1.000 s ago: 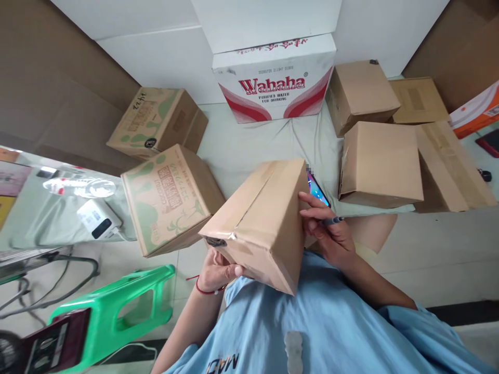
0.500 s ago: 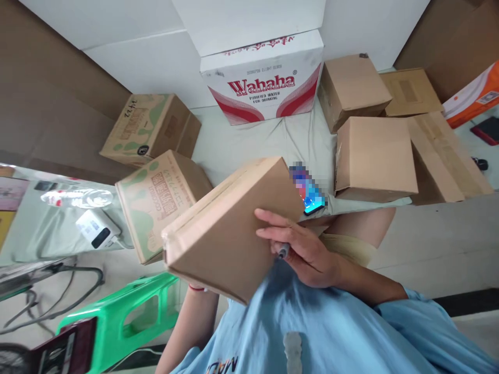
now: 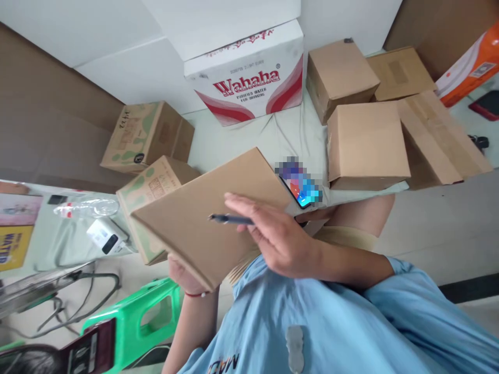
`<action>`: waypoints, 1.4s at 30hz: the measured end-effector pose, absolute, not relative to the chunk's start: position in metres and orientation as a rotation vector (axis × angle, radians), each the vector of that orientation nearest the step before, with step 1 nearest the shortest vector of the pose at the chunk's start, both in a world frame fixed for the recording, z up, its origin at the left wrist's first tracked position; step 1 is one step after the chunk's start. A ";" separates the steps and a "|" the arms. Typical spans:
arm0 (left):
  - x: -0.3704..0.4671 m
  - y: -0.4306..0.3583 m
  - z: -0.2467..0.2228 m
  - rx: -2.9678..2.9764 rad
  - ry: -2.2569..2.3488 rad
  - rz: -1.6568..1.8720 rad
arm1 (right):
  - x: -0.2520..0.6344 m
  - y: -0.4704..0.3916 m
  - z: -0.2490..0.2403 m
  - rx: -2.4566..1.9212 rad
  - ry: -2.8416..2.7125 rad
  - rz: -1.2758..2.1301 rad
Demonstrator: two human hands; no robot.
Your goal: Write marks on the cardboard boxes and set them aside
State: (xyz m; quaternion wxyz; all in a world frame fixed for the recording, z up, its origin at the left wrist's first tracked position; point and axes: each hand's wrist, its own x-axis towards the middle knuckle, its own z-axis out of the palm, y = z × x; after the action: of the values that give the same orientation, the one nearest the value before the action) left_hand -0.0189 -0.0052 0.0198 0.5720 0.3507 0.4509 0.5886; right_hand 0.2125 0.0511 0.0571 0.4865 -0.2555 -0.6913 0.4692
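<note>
A plain brown cardboard box (image 3: 210, 223) is held up tilted in front of me, one broad face turned toward the camera. My left hand (image 3: 186, 275) grips its lower left edge; the fingers are hidden beneath it. Over the box's right part lies my right hand (image 3: 283, 241), closed around a dark pen (image 3: 230, 219) whose tip points left across the cardboard. Its upper fingers are stretched along the box face. Just beyond the box's right corner, a lit phone (image 3: 300, 184) rests on the light cloth, its screen partly blurred.
Behind stands a white and red Wahaha carton (image 3: 249, 83). Two green-printed cartons, one nearer (image 3: 156, 182) and one farther (image 3: 150, 135), are at left; several brown boxes (image 3: 368, 143) crowd the right. A power bank (image 3: 107, 235), a plastic bottle (image 3: 88, 209) and a green stool (image 3: 140, 322) are lower left.
The box has turned so its broad face lies more toward the camera, and its near left side is no longer seen. The left hand came into view. The pen now points left, over the box.
</note>
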 end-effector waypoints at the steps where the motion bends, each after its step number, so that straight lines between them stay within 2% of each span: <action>1: -0.020 -0.003 0.018 0.743 1.082 1.424 | 0.217 0.053 0.052 -0.689 -1.632 1.190; 3: -0.021 -0.005 0.019 0.714 1.100 1.439 | 0.227 0.054 0.037 -0.837 -1.497 1.300; 5: -0.020 -0.010 0.026 0.931 1.088 1.351 | 0.235 0.054 0.019 -0.925 -1.317 1.399; 11: 0.001 -0.003 0.043 2.214 1.387 0.967 | 0.243 0.040 -0.017 -1.003 -0.974 1.573; 14: 0.011 0.007 0.036 2.341 1.498 1.027 | 0.249 0.034 -0.023 -1.097 -0.923 1.590; 20: 0.010 0.011 0.026 2.452 1.241 1.181 | 0.260 0.034 -0.025 -1.214 -0.933 1.545; 27: 0.009 0.019 0.038 2.405 1.099 1.190 | 0.258 0.049 -0.001 -1.194 -1.012 1.372; 31: 0.009 0.023 0.045 2.334 1.069 1.255 | 0.278 0.069 0.031 -0.986 -1.003 1.180; 37: 0.012 0.028 0.044 2.186 1.103 1.478 | 0.289 0.085 0.089 -0.814 -1.170 1.202; 42: 0.015 0.031 0.044 2.165 1.179 1.502 | 0.251 0.087 0.109 -0.557 -1.257 1.440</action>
State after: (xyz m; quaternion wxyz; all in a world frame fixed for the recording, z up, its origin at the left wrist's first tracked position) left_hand 0.0148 0.0306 0.0435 0.1273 0.7438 0.4052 0.5161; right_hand 0.2509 0.0868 0.1095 0.5441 -0.2348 -0.5297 0.6068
